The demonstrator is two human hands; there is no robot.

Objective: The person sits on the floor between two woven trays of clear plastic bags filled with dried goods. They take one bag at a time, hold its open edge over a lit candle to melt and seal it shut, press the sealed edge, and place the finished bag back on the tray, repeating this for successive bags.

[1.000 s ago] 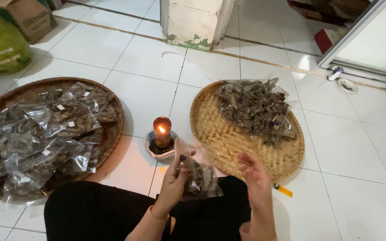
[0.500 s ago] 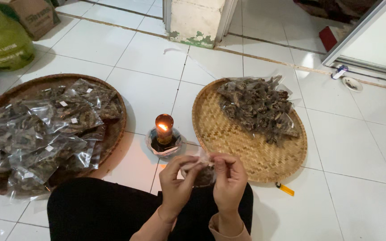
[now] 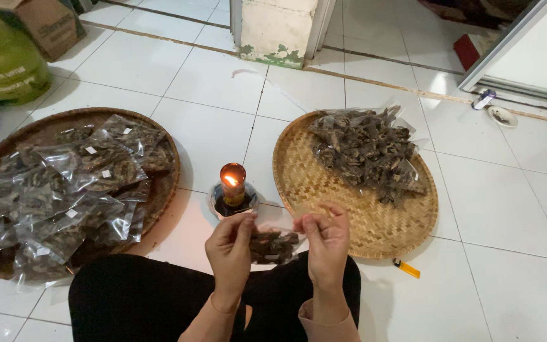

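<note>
A small clear packet (image 3: 273, 246) of dark dried pieces is pinched at its top edge by the left hand (image 3: 230, 248) and the right hand (image 3: 325, 242), just in front of the lit candle (image 3: 233, 185). Its lower half is hidden by fingers, and its seal cannot be made out. Compared with half a second ago, the hands are held slightly farther apart, the packet stretched between them.

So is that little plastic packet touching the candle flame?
Apart. The head view shows the packet held between both hands, below the candle, with bare white tile visible between them.
</note>
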